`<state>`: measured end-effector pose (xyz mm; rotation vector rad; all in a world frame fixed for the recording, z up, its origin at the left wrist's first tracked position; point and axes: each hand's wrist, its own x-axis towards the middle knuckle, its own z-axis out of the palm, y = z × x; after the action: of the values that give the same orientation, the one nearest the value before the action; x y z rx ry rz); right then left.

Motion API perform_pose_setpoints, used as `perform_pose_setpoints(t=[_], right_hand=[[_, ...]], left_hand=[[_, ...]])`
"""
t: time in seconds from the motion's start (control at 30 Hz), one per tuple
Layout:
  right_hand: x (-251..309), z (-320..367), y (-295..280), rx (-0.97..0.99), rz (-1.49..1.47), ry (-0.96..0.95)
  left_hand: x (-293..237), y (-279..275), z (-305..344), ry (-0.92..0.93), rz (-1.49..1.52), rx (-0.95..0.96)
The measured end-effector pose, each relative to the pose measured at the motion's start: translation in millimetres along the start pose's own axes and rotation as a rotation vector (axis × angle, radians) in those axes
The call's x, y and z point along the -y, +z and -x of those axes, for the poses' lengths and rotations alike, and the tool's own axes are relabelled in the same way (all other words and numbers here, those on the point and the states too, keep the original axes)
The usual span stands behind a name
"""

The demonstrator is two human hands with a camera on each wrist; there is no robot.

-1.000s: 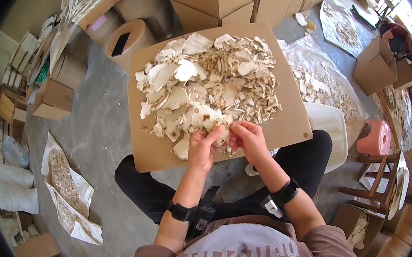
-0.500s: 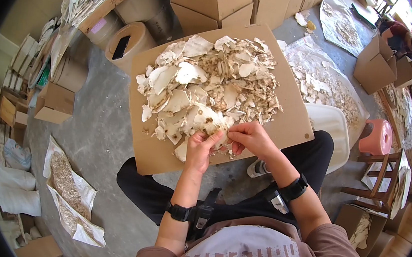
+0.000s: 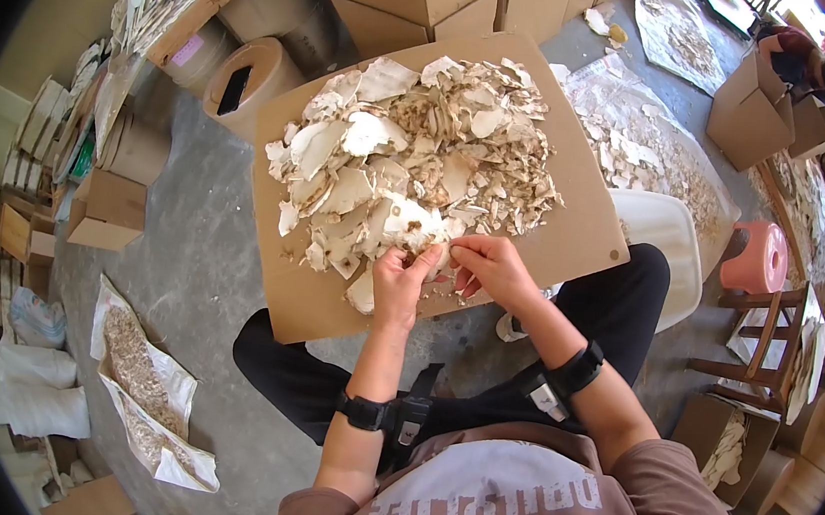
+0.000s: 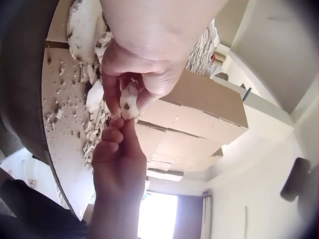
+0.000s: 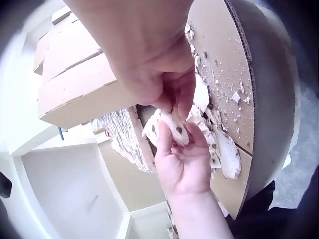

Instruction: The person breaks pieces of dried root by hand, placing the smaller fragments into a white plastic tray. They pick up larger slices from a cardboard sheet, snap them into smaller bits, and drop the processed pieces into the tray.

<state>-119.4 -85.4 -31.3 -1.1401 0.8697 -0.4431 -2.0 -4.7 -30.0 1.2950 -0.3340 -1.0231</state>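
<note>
Dried piece [image 5: 174,125]: off-white, brown-spotted, right there between the two hands, by the near edge of the cardboard sheet [image 3: 583,210] and on the person's side of the heap of flakes [image 3: 508,117].
Left hand [image 3: 399,291]: thumb on one side, fingers curled behind, the piece firmly gripped between them.
Right hand [image 3: 497,269]: thumb and forefinger narrowed to a pinch at the piece's edge; whether a loose scrap sits between the tips, too small to tell.
Meeting point: here's the crux, I'd judge. The piece lies just left of the right fingertips and pokes out beyond the left thumb. Both hands touch it, so neither is nearer, but the left has more of it.
Long axis: the left wrist view suggests it runs from left palm toward right fingertips; fingers cover too much to be certain.
Crumbs [image 5: 236,97]: pale bits scattered over the bare cardboard.
</note>
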Motion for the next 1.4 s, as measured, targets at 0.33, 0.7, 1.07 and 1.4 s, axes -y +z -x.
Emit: perform_pose_setpoints(t=[0.33, 0.7, 1.07, 1.4], right_hand=[[15.9, 4.6, -9.5, 0.32, 0.034, 0.044], [-6.7, 9.7, 14.0, -0.223, 0.37, -0.477], [-4.5, -9.6, -5.1, 0.255, -0.572, 0.054], [19.7, -2.4, -9.5, 0.249, -0.106, 0.088]], left_hand=[[-11.6, -20.0, -0.3, -0.266, 0.141, 0.244], [6.4, 15.8, 14.6, 0.895, -0.883, -0.224], [-2.5, 3.1, 8.9, -0.092, 0.213, 0.107], [-2.1, -14.0, 5.2, -0.043, -0.12, 0.157]])
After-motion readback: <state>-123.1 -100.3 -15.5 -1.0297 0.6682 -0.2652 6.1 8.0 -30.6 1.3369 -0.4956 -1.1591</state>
